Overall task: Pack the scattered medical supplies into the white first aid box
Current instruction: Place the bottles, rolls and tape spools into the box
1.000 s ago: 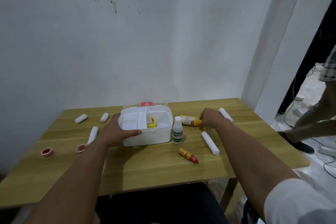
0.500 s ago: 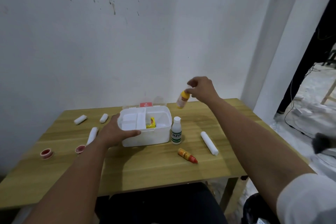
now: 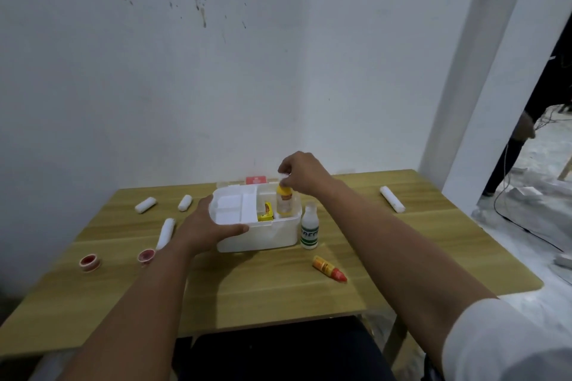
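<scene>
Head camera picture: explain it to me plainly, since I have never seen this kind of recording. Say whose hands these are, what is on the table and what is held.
There is no machine here. A person wears a camera on the head, so you look down along their own arms. The left hand steadies the white first aid box on the wooden table. The right hand lowers a yellow-capped bottle into the box by its cap. A white bottle, an orange dropper, white gauze rolls and two red tape rolls lie scattered around.

Labels on the yellow-capped bottle and white bottle too blurred to read
</scene>
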Demonstrator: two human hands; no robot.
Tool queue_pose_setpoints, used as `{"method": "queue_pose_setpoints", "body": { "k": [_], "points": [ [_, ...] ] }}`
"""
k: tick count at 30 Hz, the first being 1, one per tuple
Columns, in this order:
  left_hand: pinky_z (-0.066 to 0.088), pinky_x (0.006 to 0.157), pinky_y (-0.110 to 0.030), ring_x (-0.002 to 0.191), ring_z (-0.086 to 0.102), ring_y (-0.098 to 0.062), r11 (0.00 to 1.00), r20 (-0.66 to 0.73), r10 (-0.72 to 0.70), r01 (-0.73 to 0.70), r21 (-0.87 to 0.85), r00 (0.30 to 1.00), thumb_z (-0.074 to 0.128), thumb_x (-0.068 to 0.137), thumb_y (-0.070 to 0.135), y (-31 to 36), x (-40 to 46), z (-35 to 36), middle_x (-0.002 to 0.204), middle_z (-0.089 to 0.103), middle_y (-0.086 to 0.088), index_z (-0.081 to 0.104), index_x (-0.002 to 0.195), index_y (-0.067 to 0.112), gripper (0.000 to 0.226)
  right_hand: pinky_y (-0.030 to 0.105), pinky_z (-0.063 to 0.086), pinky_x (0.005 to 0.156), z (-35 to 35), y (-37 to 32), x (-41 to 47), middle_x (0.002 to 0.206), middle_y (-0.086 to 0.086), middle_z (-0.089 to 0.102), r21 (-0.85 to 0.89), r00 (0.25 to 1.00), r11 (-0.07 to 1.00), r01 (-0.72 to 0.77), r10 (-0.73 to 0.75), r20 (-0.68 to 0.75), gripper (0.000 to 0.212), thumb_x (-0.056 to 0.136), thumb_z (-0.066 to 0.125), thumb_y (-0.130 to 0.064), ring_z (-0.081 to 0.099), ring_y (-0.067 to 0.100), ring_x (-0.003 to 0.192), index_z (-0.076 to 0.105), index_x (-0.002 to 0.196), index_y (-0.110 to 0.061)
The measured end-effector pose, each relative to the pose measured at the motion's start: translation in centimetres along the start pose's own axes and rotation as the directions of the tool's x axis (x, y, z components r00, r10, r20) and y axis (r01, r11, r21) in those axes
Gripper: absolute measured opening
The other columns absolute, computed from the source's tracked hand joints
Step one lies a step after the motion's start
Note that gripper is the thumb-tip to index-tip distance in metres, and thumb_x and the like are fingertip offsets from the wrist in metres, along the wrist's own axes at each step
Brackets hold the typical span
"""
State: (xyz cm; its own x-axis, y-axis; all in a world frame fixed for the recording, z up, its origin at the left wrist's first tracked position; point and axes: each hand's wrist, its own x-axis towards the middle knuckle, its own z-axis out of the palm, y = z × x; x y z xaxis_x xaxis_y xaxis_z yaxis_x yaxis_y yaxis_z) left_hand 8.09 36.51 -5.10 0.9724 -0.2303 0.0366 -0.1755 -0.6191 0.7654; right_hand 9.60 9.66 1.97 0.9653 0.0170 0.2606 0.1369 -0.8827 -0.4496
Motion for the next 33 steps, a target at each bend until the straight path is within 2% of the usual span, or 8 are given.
{"method": "queue_pose_setpoints", "body": {
  "k": [4, 9, 15, 19, 22, 25, 28, 33],
  "points": [
    [0.058, 0.087, -0.048, 0.127, 0.049, -0.022, 1.000, 0.005, -0.004, 0.004, -0.003, 1.000, 0.088, 0.057, 0.065, -0.2, 0.1, 0.1, 0.151, 0.046, 0.005, 0.031, 0.153, 0.035, 0.115, 0.032, 0.056, 0.090, 1.7, 0.3, 0.1, 0.117, 0.007, 0.074, -0.083, 0.999, 0.996, -0.017, 0.021, 0.048, 0.036, 0.080, 0.080, -0.010, 0.068, 0.022, 0.104, 0.075, 0.116, -0.009],
    [0.058, 0.087, -0.048, 0.127, 0.048, -0.022, 1.000, 0.004, 0.004, -0.003, -0.020, 1.000, 0.089, 0.060, 0.061, -0.2, 0.1, 0.2, 0.151, 0.045, 0.003, 0.032, 0.152, 0.034, 0.112, 0.038, 0.061, 0.087, 1.3, 0.2, 0.2, 0.116, 0.009, 0.073, -0.039, 0.997, 0.998, -0.043, 0.045, 0.061, 0.038, 0.080, 0.082, -0.008, 0.070, 0.023, 0.097, 0.074, 0.117, -0.005],
    [0.058, 0.086, -0.048, 0.119, 0.047, -0.018, 1.000, -0.009, 0.019, -0.019, -0.024, 1.000, 0.090, 0.064, 0.054, -0.1, 0.3, 0.4, 0.151, 0.045, 0.001, 0.033, 0.153, 0.031, 0.108, 0.033, 0.059, 0.087, -0.7, 1.1, -0.2, 0.104, 0.005, 0.076, 0.096, 0.995, 0.991, -0.090, 0.094, -0.033, 0.035, 0.078, 0.087, -0.017, 0.070, 0.018, 0.093, 0.077, 0.111, -0.010],
    [0.057, 0.088, -0.051, 0.125, 0.048, -0.023, 0.999, 0.015, 0.027, -0.027, -0.025, 1.000, 0.089, 0.065, 0.053, 0.0, 0.3, 0.3, 0.151, 0.045, 0.000, 0.033, 0.153, 0.031, 0.107, 0.029, 0.056, 0.085, -3.5, 2.9, -1.5, 0.103, 0.000, 0.077, 0.103, 0.987, 0.986, -0.131, 0.139, -0.076, 0.024, 0.081, 0.083, -0.024, 0.070, 0.016, 0.097, 0.079, 0.103, -0.014],
    [0.056, 0.090, -0.053, 0.126, 0.049, -0.025, 0.999, 0.006, 0.030, -0.029, -0.041, 1.000, 0.090, 0.067, 0.047, 0.2, 0.4, 0.4, 0.150, 0.047, -0.002, 0.035, 0.152, 0.028, 0.103, 0.029, 0.060, 0.070, -5.3, 3.4, -3.5, 0.092, 0.000, 0.078, 0.167, 0.978, 0.969, -0.184, 0.163, 0.132, 0.031, 0.078, 0.086, -0.036, 0.075, 0.018, 0.086, 0.078, 0.101, -0.016],
    [0.058, 0.085, -0.050, 0.115, 0.049, -0.019, 0.999, -0.006, 0.019, -0.019, -0.037, 1.000, 0.092, 0.061, 0.051, 0.2, 0.5, 0.3, 0.148, 0.049, 0.001, 0.036, 0.152, 0.029, 0.108, 0.028, 0.060, 0.067, -5.6, 3.0, -5.4, 0.103, 0.002, 0.078, 0.113, 0.914, 0.971, -0.210, 0.154, 0.376, 0.056, 0.071, 0.092, -0.039, 0.075, 0.015, 0.087, 0.072, 0.118, -0.018],
    [0.059, 0.075, -0.043, 0.110, 0.050, -0.018, 0.999, 0.003, 0.022, -0.022, -0.049, 1.000, 0.092, 0.059, 0.054, 0.0, 0.4, 0.1, 0.143, 0.051, 0.003, 0.038, 0.150, 0.031, 0.108, 0.024, 0.055, 0.061, -4.3, 2.8, -6.1, 0.103, 0.001, 0.076, 0.090, 0.923, 0.982, -0.169, 0.125, 0.364, 0.051, 0.073, 0.092, -0.028, 0.073, 0.015, 0.082, 0.073, 0.119, -0.015],
    [0.058, 0.084, -0.047, 0.110, 0.049, -0.016, 1.000, -0.004, 0.015, -0.015, -0.027, 1.000, 0.091, 0.058, 0.059, 0.0, 0.3, 0.1, 0.146, 0.050, 0.003, 0.035, 0.151, 0.029, 0.113, 0.027, 0.062, 0.063, -4.0, 2.5, -6.5, 0.091, 0.006, 0.076, 0.040, 0.955, 0.990, -0.134, 0.118, 0.271, 0.031, 0.080, 0.085, -0.014, 0.074, 0.016, 0.073, 0.076, 0.109, -0.008]
  ]
}}
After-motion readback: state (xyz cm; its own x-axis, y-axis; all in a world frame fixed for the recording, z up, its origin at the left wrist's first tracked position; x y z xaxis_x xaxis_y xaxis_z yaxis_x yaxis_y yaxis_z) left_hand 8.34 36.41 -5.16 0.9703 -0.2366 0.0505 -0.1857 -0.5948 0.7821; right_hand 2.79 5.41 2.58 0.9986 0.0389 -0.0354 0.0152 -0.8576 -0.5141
